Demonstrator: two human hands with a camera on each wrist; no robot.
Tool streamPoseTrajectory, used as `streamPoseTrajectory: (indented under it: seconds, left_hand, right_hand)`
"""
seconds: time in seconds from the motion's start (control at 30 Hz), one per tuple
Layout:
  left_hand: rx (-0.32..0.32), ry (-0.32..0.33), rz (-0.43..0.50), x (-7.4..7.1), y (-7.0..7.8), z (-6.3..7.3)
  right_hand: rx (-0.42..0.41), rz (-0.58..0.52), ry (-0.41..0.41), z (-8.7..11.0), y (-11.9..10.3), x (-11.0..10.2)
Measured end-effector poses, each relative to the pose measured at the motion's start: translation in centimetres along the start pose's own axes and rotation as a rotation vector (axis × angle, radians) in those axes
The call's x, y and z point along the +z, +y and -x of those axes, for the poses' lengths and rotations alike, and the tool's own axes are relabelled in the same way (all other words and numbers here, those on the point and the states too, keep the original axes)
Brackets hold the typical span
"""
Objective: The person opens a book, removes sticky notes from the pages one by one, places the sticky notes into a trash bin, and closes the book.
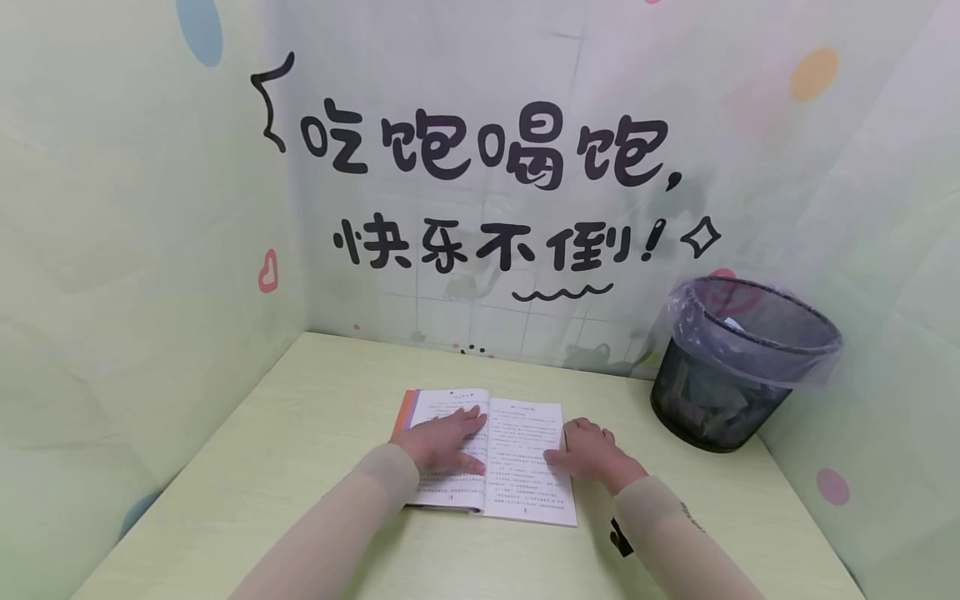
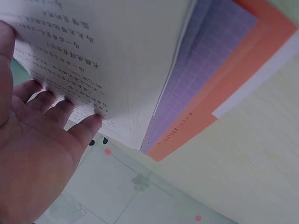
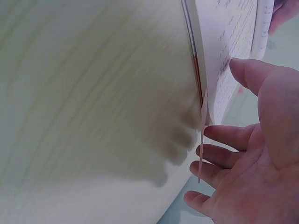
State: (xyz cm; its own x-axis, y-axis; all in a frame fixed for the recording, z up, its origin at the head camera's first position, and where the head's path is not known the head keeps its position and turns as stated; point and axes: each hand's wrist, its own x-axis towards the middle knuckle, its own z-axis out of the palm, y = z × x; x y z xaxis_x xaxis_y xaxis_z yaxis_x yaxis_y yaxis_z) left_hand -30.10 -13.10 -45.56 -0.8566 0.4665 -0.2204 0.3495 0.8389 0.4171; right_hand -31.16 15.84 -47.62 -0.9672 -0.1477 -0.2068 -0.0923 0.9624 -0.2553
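An open book [image 1: 522, 483] with printed pages lies on the pale table. My left hand [image 1: 442, 442] rests on its left page, fingers spread towards the middle fold. In the left wrist view, the left fingertips [image 2: 91, 123] touch the print, and the book's orange and purple cover flap [image 2: 205, 116] sticks out past the pages. At the book's right edge is my right hand [image 1: 592, 454], its thumb [image 3: 247, 72] over the right page. Its other fingers are loosely bent beside the edge, by a thin pinkish strip [image 3: 201, 154].
A black mesh waste bin [image 1: 712, 404] with a clear plastic liner stands at the table's back right, holding some contents. A small black mark or object [image 1: 621, 538] shows beside the right sleeve. Printed wall sheets [image 1: 480, 325] enclose the table [image 1: 300, 400] at the back and sides.
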Motion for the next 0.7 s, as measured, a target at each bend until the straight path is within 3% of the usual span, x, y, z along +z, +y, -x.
streamPoseTrajectory:
  seconds: [0.37, 0.7]
  left_hand:
    - [-0.010, -0.003, 0.005, -0.1, 0.3, 0.3]
    - [-0.015, -0.010, 0.008, 0.1, 0.0, 0.0]
  right_hand:
    - [-0.110, -0.044, 0.072, 0.9, -1.4, -2.1]
    - [-0.153, -0.327, 0.040, 1.2, -3.1, -3.4]
